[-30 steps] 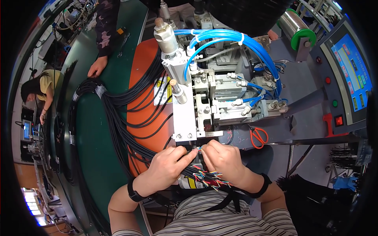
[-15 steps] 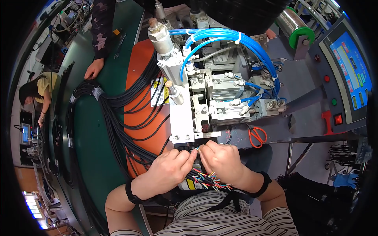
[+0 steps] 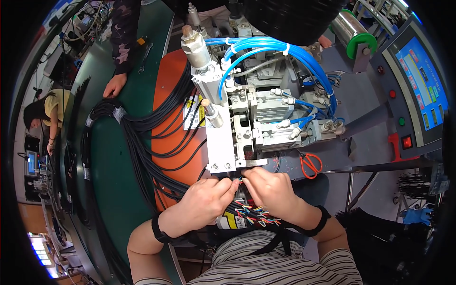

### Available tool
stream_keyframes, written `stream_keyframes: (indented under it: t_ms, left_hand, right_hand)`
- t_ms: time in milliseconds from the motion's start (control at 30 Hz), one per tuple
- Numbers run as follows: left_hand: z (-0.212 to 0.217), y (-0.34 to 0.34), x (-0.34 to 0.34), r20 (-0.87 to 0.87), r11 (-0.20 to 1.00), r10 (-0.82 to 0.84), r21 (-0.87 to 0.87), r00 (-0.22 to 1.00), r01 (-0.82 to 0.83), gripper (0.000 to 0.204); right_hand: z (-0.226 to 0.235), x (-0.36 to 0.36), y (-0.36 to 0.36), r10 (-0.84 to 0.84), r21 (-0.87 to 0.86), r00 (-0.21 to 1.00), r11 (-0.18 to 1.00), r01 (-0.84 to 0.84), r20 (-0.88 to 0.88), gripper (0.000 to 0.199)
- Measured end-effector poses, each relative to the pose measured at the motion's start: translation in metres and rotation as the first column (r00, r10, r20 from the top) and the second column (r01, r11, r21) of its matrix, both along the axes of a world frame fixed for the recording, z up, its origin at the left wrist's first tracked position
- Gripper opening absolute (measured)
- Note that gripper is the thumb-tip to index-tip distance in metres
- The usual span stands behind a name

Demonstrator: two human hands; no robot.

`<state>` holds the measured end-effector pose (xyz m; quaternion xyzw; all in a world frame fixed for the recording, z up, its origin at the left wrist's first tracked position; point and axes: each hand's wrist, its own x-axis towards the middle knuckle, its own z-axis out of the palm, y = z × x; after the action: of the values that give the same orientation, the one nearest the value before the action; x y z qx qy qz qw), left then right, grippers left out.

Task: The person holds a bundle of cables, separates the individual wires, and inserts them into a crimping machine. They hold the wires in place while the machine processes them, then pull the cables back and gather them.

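My left hand (image 3: 209, 198) is closed in a pinch on the end of a black cable, just in front of the machine's lower edge. Thin coloured wires (image 3: 241, 180) fan out from its fingertips. My right hand (image 3: 271, 191) meets it from the other side, thumb and forefinger bent around those wires; the fingertips partly hide them. Above both hands stands a metal press machine (image 3: 221, 147) with pneumatic cylinders. Below them lies a bundle of black cables with stripped-back, multicoloured wire ends (image 3: 256, 214), partly covered by my hands.
More black cables (image 3: 137, 128) run across the orange board (image 3: 166, 95) and green table (image 3: 114, 166) at left. A co-worker's hand (image 3: 115, 85) rests by them. Orange-handled scissors (image 3: 310, 165) lie right of the machine. A control screen (image 3: 420, 83) and wire spool (image 3: 351, 31) stand farther right.
My right hand has moved slightly up toward the machine, its fingers spreading a little from the thumb. The coloured wires between my hands show more. My left hand stays nearly in place.
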<state>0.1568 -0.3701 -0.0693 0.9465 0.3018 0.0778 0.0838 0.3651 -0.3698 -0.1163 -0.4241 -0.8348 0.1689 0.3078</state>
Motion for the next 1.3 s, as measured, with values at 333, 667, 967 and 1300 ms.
stream_keyframes:
  t_ms: [333, 667, 967, 1300]
  left_hand:
    - [0.017, -0.002, 0.013, 0.203, 0.990, 0.141, -0.022, 0.969, -0.140, 0.052]
    - [0.026, -0.028, 0.013, 0.212, 0.931, 0.344, 0.046, 0.915, -0.361, 0.032]
    - [0.013, -0.041, 0.005, 0.414, 0.960, 0.249, -0.225, 0.876, -0.167, 0.035]
    - [-0.006, -0.046, 0.009, 0.534, 0.967, 0.252, -0.108, 0.807, -0.230, 0.050]
  right_hand:
    - [0.015, 0.025, 0.010, -0.082, -0.273, 0.961, 0.962, 0.007, -0.264, 0.008]
    - [0.046, 0.044, -0.008, -0.009, -0.303, 0.929, 0.946, -0.111, -0.370, 0.012]
    - [0.041, 0.026, -0.033, 0.092, -0.387, 0.693, 0.773, -0.502, -0.715, 0.029]
    - [0.008, 0.013, -0.040, -0.326, -0.501, 0.381, 0.620, -0.604, -0.865, 0.035]
